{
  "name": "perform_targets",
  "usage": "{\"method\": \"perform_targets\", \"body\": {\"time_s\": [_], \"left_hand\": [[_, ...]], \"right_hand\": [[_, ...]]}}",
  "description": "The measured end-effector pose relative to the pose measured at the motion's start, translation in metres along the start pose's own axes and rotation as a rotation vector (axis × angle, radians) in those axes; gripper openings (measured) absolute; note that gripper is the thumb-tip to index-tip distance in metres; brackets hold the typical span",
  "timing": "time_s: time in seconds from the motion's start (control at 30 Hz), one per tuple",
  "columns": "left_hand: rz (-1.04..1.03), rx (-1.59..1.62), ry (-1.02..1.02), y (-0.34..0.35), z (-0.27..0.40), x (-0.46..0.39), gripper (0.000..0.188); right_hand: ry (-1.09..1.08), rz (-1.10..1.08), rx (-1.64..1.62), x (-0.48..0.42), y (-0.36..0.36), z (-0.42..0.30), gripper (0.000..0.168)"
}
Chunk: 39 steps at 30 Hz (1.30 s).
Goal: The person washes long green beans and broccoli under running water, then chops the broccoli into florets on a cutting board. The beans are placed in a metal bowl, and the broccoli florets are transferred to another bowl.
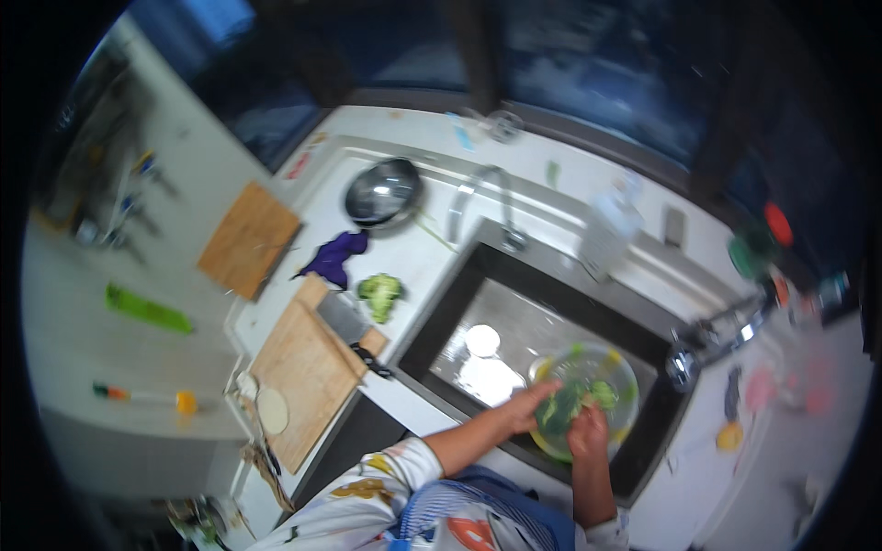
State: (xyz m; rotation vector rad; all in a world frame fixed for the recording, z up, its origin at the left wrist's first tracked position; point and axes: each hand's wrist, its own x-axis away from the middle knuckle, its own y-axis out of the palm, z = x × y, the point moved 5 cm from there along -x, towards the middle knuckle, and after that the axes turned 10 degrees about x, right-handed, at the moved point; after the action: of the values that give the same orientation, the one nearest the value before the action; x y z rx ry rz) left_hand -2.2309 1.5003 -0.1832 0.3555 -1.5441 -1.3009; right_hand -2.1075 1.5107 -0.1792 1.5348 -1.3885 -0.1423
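A clear plastic bowl with yellow and green patches sits in the right part of the sink. Green broccoli is in it, somewhat blurred. My left hand reaches over the bowl's left side and holds the broccoli. With bent fingers, my right hand grips a broccoli piece at the near side of the bowl. The fingertips of both hands are partly hidden among the green.
A wooden cutting board and a cleaver lie left of the sink. Beyond them are a broccoli piece, a purple cloth and a metal bowl. The faucet rises behind the sink; a plastic bottle stands beside it.
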Motion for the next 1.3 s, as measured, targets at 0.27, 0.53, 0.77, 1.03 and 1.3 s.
{"method": "perform_targets", "body": {"time_s": [0.27,0.53,0.77,1.03,1.3], "left_hand": [[0.311,-0.546,0.465,-0.011,0.017,-0.002,0.037],[0.53,-1.319,0.84,0.028,0.015,0.012,0.046],[0.31,-1.485,0.637,0.037,0.054,0.054,0.049],[0.314,-1.805,0.598,-0.048,0.011,0.029,0.039],[0.505,-1.693,0.48,-0.021,0.055,0.134,0.038]], "right_hand": [[-0.037,0.003,0.38,-0.005,0.007,-0.018,0.023],[-0.319,0.159,0.742,-0.032,0.026,-0.011,0.031],[0.041,0.018,0.89,-0.032,0.033,-0.061,0.034],[-0.05,-0.322,2.064,-0.058,0.041,-0.001,0.039],[-0.03,-0.52,2.925,-0.108,0.012,-0.014,0.044]]}}
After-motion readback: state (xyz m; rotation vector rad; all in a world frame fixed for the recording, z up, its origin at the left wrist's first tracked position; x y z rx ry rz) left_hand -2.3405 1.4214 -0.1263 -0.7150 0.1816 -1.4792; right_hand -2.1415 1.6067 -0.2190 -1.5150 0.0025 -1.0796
